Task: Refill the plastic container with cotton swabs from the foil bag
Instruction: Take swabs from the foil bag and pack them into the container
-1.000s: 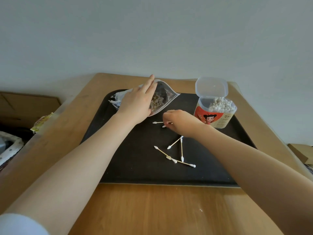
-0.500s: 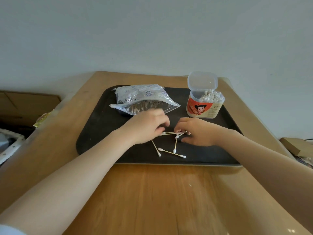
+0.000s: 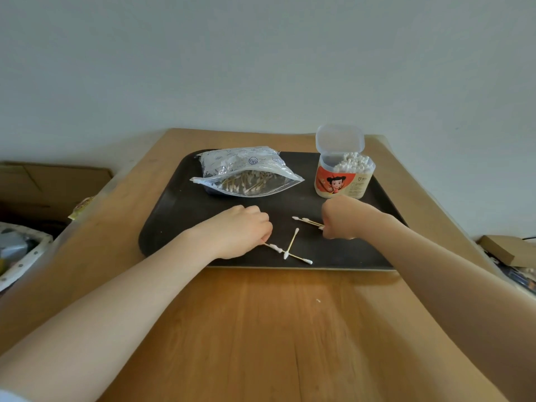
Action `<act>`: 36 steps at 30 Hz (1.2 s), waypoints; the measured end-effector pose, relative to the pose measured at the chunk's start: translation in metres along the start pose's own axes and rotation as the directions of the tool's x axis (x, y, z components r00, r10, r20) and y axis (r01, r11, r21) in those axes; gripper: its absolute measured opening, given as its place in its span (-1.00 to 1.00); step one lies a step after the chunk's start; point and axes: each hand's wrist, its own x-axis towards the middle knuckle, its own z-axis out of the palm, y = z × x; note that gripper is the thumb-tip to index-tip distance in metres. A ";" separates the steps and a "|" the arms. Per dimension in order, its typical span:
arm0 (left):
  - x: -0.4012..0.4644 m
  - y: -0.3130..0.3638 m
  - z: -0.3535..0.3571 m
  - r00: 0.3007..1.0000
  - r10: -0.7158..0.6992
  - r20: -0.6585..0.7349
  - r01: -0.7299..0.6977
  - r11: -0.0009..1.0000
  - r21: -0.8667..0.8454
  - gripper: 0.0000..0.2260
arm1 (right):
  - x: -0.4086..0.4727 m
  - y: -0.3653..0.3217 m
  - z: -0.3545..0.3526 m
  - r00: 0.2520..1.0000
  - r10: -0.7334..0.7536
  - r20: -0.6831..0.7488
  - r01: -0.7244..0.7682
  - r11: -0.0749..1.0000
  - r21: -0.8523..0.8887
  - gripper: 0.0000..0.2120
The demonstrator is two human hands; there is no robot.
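Observation:
The foil bag (image 3: 246,172) lies open on its side at the back of the black tray (image 3: 174,204), with swabs showing in its mouth. The plastic container (image 3: 343,177) stands at the tray's back right, lid flipped up, packed with white-tipped swabs. My left hand (image 3: 243,230) rests on the tray, fingers pinching one end of a loose swab (image 3: 274,248). My right hand (image 3: 342,217) is closed on a small bundle of swabs (image 3: 307,221) whose tips stick out to the left. Two more loose swabs (image 3: 291,248) lie crossed between my hands.
The tray sits on a wooden table (image 3: 261,329) against a pale wall. A cardboard box (image 3: 49,184) and a patterned basket (image 3: 20,250) stand off the left edge. Another small box (image 3: 510,248) lies off the right edge.
My left hand left the foil bag and came down to the loose swabs near the tray's front. My right hand gathered swabs and drew them to the right. The bag now lies flat.

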 end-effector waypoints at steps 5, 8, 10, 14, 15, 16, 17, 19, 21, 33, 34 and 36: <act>-0.004 0.024 -0.007 0.988 -0.136 -0.066 0.109 0.943 -0.314 -0.92 | -0.005 0.008 0.006 0.999 0.034 0.029 -0.038 0.991 0.131 -0.85; 0.006 0.044 -0.009 0.975 -0.216 0.046 0.216 0.886 -0.411 -0.70 | -0.007 0.013 0.005 1.000 0.025 0.006 -0.025 0.981 0.191 -0.81; 0.012 0.050 -0.011 0.962 -0.242 0.126 0.271 0.897 -0.350 -0.54 | -0.007 0.013 0.006 1.000 0.001 -0.020 0.003 0.980 0.198 -0.77; 0.019 0.052 -0.017 0.948 -0.238 0.211 0.283 0.933 -0.221 -0.55 | -0.009 0.010 0.010 0.995 -0.040 -0.094 0.056 0.983 0.173 -0.74; 0.021 0.053 -0.019 0.945 -0.235 0.226 0.280 0.940 -0.195 -0.57 | -0.009 0.009 0.009 0.993 -0.045 -0.108 0.062 0.984 0.167 -0.75; 0.023 0.055 -0.022 0.942 -0.235 0.238 0.279 0.945 -0.173 -0.58 | -0.009 0.007 0.008 0.992 -0.048 -0.114 0.065 0.986 0.152 -0.77; 0.026 0.057 -0.025 0.940 -0.232 0.250 0.275 0.949 -0.152 -0.61 | -0.008 0.005 0.007 0.993 -0.051 -0.110 0.065 0.990 0.126 -0.78; 0.034 0.060 -0.028 0.932 -0.226 0.284 0.261 0.961 -0.093 -0.69 | -0.006 -0.001 0.005 0.995 -0.056 -0.085 0.060 0.997 0.048 -0.79; 0.045 0.063 -0.027 0.915 -0.233 0.329 0.248 0.969 -0.001 -0.73 | -0.004 -0.008 0.000 0.997 -0.058 -0.053 0.056 0.998 -0.038 -0.79; 0.043 0.046 -0.010 0.926 -0.339 0.164 0.376 0.831 -0.410 -0.88 | -0.002 0.003 -0.007 0.997 -0.007 -0.078 0.018 0.990 0.136 -0.82; 0.040 0.042 -0.010 0.922 -0.371 0.110 0.369 0.756 -0.540 -0.92 | -0.004 0.005 -0.009 0.988 -0.005 -0.156 0.048 0.961 0.272 -0.87; 0.039 0.035 -0.010 0.887 -0.462 -0.008 0.310 0.607 -0.732 -0.92 | -0.009 0.004 -0.014 0.956 0.037 -0.292 0.150 0.794 0.590 -0.89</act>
